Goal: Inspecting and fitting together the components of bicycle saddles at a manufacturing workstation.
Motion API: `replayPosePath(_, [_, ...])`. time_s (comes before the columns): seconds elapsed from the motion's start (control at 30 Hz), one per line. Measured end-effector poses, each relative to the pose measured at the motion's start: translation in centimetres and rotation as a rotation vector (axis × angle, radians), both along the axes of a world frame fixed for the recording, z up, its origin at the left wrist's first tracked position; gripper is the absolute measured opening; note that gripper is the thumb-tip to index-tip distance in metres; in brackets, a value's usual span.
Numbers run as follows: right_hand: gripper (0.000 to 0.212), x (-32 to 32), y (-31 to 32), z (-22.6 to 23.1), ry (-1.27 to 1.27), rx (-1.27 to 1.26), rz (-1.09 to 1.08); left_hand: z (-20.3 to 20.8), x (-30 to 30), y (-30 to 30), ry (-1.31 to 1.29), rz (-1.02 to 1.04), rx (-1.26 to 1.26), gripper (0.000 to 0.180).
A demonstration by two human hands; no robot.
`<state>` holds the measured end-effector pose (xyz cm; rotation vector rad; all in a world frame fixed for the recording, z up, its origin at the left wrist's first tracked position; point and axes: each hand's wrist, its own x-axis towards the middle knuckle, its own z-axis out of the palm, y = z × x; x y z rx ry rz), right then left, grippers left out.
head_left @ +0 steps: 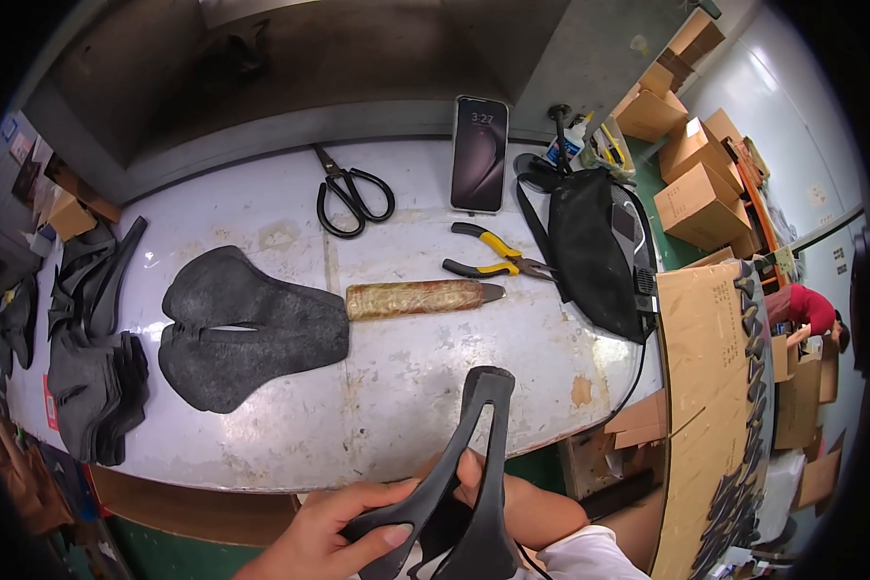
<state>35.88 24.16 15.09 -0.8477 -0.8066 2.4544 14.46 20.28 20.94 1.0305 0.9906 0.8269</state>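
Note:
A black bicycle saddle (494, 464) with a long slot down its middle is in both my hands, at the table's front edge, its narrow nose pointing away from me. My left hand (333, 530) grips its left side, thumb and fingers pressed on the edge. From the right side my right hand (527, 505) holds it from underneath; some of its fingers show through the slot and the rest are hidden. Beyond, on the table, lie a flat black saddle cover (251, 360) and a short-bladed tool with a tape-wrapped handle (416, 299).
Scissors (354, 198), yellow-black pliers (501, 257), an upright phone (479, 155) and a black bag (590, 256) stand or lie farther back. Stacked black covers (92, 396) are at the left. Cardboard (701, 387) bearing rows of black pieces is at right. Another person (810, 309) bends among boxes.

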Motion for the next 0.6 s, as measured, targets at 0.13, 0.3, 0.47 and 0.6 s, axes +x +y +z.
replayPosePath(0.13, [0.065, -0.2, 0.2, -1.1, 0.232, -0.191, -0.020, -0.4, 0.2, 0.0, 0.011, 0.000, 0.044, 0.041])
replayPosePath(0.3, [0.049, 0.0, 1.7, 0.0, 0.028, 0.038, 0.288, -0.2, -0.3, 0.5, 0.105, -0.151, 0.075, 0.050])
replayPosePath(0.47, [0.071, -0.6, -0.6, -0.7, 0.090, -0.044, -0.233, -1.1, 0.8, 0.2, -0.161, -0.024, 0.053, 0.061])
replayPosePath(0.6, [0.093, -1.7, -0.3, 0.4, -0.039, -0.042, -0.007, -1.3, 2.1, -0.3, -0.083, 0.281, 0.043, 0.067])
